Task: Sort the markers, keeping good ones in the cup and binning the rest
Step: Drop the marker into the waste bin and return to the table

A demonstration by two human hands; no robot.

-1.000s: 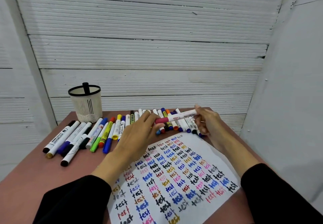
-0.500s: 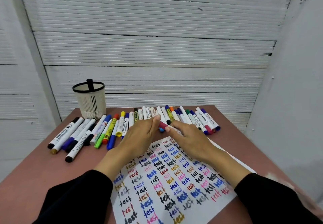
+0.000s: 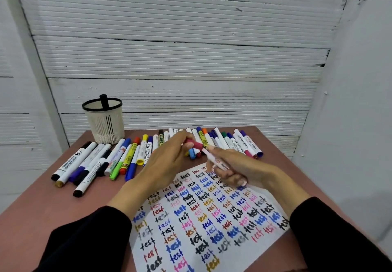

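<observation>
Barely begun: one marker stands in the cup point(image 3: 103, 121), rows remain beside it, while left hand point(image 3: 167, 161) pinches the pink cap point(image 3: 193, 143) and right hand point(image 3: 237, 171) grips the pink marker point(image 3: 214, 159).

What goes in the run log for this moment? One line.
step: uncapping | right hand: white-barrelled pink marker | left hand: pink cap | white mesh cup: one marker

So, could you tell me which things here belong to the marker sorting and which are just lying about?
In the job:
pink marker, its cap
left hand, right hand
marker row
cup
test sheet

Lying about:
table
wall
</observation>
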